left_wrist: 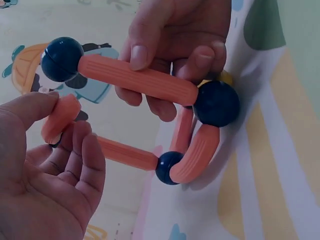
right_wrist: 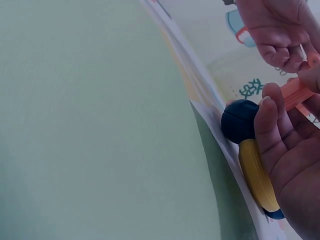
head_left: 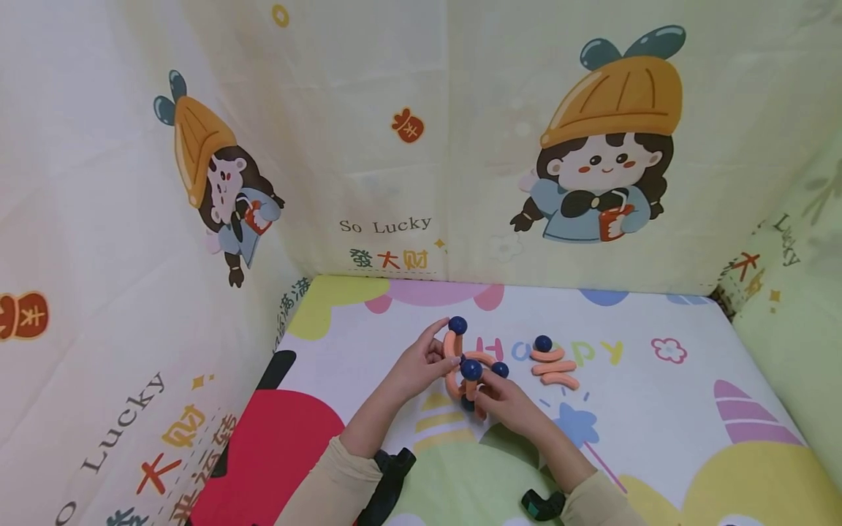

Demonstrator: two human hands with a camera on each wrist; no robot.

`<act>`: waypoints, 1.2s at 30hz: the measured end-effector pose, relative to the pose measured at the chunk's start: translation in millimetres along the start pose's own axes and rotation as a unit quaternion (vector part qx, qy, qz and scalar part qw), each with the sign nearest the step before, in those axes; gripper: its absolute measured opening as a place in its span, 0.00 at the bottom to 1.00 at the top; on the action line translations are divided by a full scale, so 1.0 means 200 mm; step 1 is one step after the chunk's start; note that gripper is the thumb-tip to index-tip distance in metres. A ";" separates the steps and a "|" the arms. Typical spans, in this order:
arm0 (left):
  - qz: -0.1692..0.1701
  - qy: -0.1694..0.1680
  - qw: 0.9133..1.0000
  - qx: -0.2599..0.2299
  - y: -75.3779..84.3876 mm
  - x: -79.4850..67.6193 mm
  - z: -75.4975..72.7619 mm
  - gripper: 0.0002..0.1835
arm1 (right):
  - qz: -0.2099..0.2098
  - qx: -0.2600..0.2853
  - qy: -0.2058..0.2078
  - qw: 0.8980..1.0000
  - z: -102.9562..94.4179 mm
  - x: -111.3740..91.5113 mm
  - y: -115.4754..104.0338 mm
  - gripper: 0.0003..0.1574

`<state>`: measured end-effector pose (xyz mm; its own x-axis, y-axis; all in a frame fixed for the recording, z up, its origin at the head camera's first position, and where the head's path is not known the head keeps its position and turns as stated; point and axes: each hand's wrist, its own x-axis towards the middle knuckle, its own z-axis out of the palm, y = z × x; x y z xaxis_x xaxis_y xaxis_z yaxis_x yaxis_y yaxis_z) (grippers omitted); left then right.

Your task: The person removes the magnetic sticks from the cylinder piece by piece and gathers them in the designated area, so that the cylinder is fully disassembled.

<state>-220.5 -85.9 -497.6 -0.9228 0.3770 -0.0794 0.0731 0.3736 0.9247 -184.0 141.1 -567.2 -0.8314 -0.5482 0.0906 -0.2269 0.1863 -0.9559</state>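
Both hands hold a frame of magnetic sticks and balls above the mat. My left hand (head_left: 417, 367) pinches a short curved orange stick (left_wrist: 62, 118) between thumb and fingers. My right hand (head_left: 511, 404) grips a straight orange stick (left_wrist: 140, 80), its thumb along the side. That stick joins a dark blue ball (left_wrist: 62, 59) at one end and a second blue ball (left_wrist: 216, 104) at the other. Below, a curved orange stick (left_wrist: 199, 155) meets another blue ball (left_wrist: 170, 168). A curved yellow stick (right_wrist: 256, 175) hangs from a blue ball (right_wrist: 240, 121) beside the right fingers.
Right of the hands, a loose blue ball (head_left: 542, 343) touches a curved orange stick (head_left: 548, 356); a straight stick (head_left: 555, 367) and another curved one (head_left: 560, 380) lie below. Printed cloth walls (head_left: 395, 175) enclose the patterned mat (head_left: 664, 409) at the back and sides.
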 end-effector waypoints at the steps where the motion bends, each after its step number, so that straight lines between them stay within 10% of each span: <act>1: 0.002 0.002 1.000 0.008 0.00 0.00 0.00 0.42 | 0.001 -0.001 0.000 1.000 0.00 0.00 0.00 0.11; 36: 0.039 0.044 0.991 0.123 -0.05 0.03 -0.03 0.37 | 0.029 0.000 0.016 0.999 0.01 -0.03 -0.15 0.10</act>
<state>-229.0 -93.0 -505.3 -0.9390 0.3424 0.0310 0.2254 0.5450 0.8075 -171.5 137.3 -540.2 -0.8592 -0.5097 0.0446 -0.1788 0.2175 -0.9595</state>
